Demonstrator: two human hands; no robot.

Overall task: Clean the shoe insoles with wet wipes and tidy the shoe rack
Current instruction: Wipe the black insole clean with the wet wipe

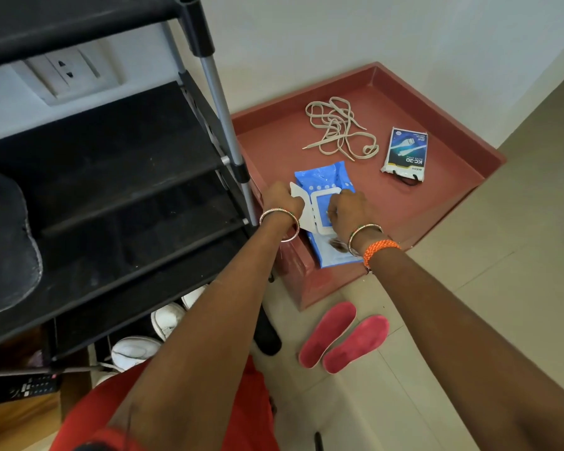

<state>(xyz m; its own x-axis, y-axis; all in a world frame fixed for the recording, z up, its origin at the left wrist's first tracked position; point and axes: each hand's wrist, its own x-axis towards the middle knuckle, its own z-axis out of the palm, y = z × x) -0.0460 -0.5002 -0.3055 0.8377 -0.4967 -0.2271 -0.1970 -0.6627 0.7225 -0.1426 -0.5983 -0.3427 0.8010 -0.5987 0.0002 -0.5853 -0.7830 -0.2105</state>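
Note:
A blue pack of wet wipes (326, 177) lies on a reddish-brown ledge (437, 196) beside the black shoe rack (118, 151). My left hand (282, 198) holds the pack's white flap lid pulled open to the left. My right hand (347, 211) rests on the pack's opening, fingers pinched at it; whether a wipe is in them is hidden. Two pink insoles (344, 338) lie side by side on the tiled floor below the ledge.
Beige shoelaces (339, 128) and a packaged cable (406, 154) lie further back on the ledge. White shoes (150, 336) sit under the rack's lowest shelf. A dark grey insole-like piece (4, 242) rests on a shelf at the left. A wall socket (66, 71) shows behind the rack.

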